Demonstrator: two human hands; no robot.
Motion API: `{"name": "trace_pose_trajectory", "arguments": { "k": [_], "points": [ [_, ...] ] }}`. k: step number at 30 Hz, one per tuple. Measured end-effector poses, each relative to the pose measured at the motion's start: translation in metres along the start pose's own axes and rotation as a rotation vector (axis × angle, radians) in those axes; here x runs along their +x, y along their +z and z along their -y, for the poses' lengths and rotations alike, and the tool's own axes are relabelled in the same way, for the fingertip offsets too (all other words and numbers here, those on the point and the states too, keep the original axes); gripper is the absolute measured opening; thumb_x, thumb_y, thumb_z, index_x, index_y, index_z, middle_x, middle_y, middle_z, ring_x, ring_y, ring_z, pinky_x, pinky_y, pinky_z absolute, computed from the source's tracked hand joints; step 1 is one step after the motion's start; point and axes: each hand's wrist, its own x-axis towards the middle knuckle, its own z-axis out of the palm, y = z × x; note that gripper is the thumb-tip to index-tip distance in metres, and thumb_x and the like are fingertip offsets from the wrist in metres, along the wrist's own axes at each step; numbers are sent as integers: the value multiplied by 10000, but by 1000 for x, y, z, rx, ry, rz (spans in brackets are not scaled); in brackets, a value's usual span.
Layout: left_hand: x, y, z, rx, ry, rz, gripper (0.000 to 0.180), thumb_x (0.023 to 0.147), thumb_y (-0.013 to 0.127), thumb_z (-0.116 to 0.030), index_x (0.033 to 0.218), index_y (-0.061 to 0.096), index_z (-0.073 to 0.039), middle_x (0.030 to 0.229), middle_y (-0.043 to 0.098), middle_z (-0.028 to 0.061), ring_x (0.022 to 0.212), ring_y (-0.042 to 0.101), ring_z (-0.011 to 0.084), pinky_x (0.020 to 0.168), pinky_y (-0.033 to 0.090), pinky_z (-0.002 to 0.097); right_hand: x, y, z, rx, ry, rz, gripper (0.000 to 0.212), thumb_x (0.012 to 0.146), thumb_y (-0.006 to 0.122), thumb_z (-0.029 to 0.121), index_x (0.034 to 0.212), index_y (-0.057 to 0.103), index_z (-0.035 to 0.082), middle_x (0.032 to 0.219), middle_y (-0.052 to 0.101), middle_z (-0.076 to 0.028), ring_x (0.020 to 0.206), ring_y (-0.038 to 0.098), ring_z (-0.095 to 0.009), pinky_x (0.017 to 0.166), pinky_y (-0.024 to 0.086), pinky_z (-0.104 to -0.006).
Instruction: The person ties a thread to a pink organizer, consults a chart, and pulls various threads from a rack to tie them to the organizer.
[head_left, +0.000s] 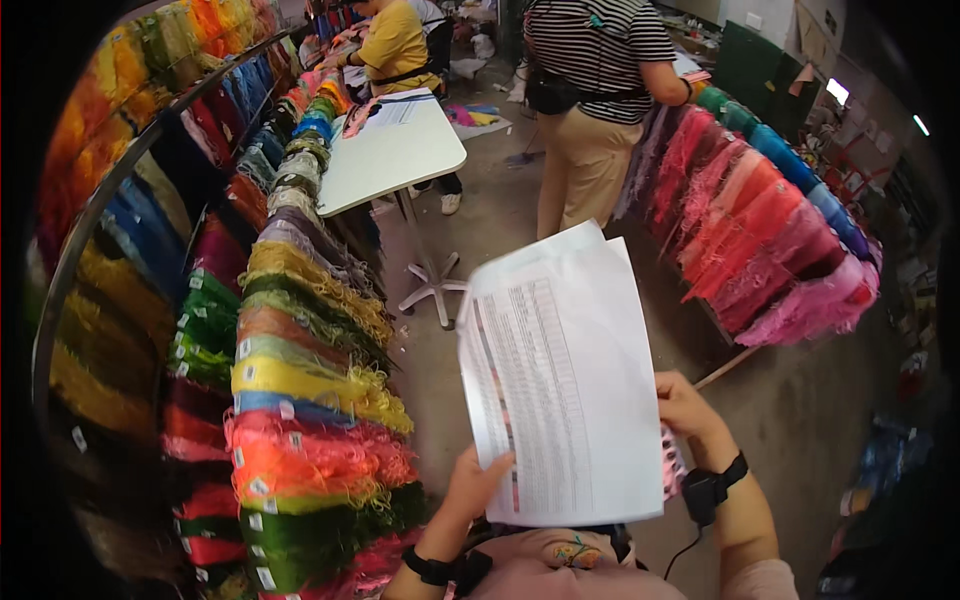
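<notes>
Two hands, left hand [478, 482] and right hand [685, 408], grip a few printed sheets [560, 380]; exact sheet count unclear, right fingers hidden behind.

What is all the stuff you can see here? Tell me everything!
paper sheets: a few, white with printed rows, held in both hands
yarn bundles: many, all colours, racks at left
fringe bundles: many, pink, red and blue, rack at right
table: one, white, ahead
people: two, one in a yellow top, one in a striped top, beyond
left hand: grips the sheets' lower left edge
right hand: grips their right edge
</notes>
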Motion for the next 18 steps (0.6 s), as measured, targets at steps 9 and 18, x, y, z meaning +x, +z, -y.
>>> {"name": "trace_pose_trajectory", "arguments": {
  "k": [9, 18],
  "points": [
    [146, -75, -108, 300, 389, -382, 209, 779, 523, -79, 950, 529, 41, 844, 591, 69, 753, 527, 101, 682, 422, 243, 171, -124, 88, -399, -32, -119, 289, 651, 540, 38, 934, 575, 0, 821, 595, -29, 588, 484, -30, 488, 363, -156],
    [332, -106, -240, 130, 457, -612, 268, 773, 500, -27, 1021, 465, 65, 955, 547, 102, 818, 529, 142, 730, 416, 268, 381, -210, 199, -569, -289, 25, 518, 638, 554, 24, 1133, 401, -5, 1103, 455, -71, 1006, 439, -145, 860, 328, -247]
  ]
}}
